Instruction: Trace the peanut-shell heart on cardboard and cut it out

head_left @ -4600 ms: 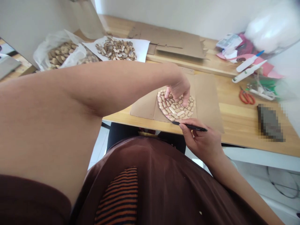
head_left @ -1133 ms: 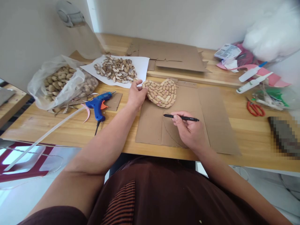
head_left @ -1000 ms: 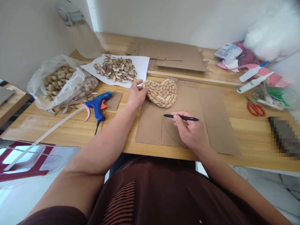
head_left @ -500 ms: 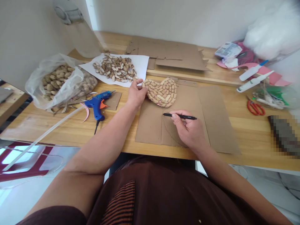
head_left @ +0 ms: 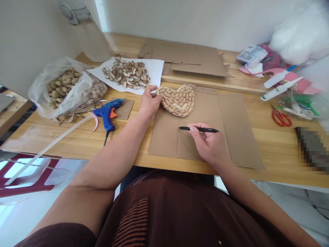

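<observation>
The left hand [head_left: 149, 103] grips the left edge of a heart-shaped piece covered in peanut shells [head_left: 178, 100], fingers clamped on its rim; the heart lies at the far edge of a flat cardboard sheet [head_left: 231, 130] on the counter [head_left: 64, 137]. The right hand [head_left: 209, 145] rests on the cardboard nearer the person, fingers closed around a black pen [head_left: 199, 129] that points left. A blue glue gun [head_left: 108, 112] lies left of the cardboard, a bag of peanuts [head_left: 66, 90] farther left.
</observation>
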Available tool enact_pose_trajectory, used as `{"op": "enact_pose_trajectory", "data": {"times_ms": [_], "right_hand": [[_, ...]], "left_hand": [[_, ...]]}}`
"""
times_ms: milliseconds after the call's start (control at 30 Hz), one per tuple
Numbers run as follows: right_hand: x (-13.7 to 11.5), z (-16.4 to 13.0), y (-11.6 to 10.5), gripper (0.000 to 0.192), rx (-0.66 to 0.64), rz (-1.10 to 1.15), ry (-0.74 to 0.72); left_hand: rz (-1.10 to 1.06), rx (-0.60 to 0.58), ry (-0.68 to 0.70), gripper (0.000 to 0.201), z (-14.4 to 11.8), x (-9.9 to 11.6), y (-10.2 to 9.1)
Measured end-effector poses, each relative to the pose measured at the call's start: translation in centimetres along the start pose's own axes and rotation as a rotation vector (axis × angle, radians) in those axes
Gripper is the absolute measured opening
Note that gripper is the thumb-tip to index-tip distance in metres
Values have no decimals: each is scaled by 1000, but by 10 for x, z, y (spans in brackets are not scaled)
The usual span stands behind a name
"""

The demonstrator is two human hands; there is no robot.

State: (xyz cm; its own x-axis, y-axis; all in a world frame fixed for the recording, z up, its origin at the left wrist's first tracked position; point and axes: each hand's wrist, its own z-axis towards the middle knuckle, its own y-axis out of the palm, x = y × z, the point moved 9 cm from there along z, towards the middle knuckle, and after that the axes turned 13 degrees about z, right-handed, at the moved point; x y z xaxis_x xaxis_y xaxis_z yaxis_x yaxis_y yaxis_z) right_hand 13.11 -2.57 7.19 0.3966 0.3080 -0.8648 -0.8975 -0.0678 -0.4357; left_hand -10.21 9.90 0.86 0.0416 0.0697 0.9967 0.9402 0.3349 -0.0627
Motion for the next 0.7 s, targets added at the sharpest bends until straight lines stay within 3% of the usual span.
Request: {"op": "enact_pose_trajectory", "data": {"times_ms": [700], "right_hand": [[0, -14, -8, 17, 14, 105, -31]], "left_hand": [[11, 0, -25, 37, -6, 7, 0]]}}
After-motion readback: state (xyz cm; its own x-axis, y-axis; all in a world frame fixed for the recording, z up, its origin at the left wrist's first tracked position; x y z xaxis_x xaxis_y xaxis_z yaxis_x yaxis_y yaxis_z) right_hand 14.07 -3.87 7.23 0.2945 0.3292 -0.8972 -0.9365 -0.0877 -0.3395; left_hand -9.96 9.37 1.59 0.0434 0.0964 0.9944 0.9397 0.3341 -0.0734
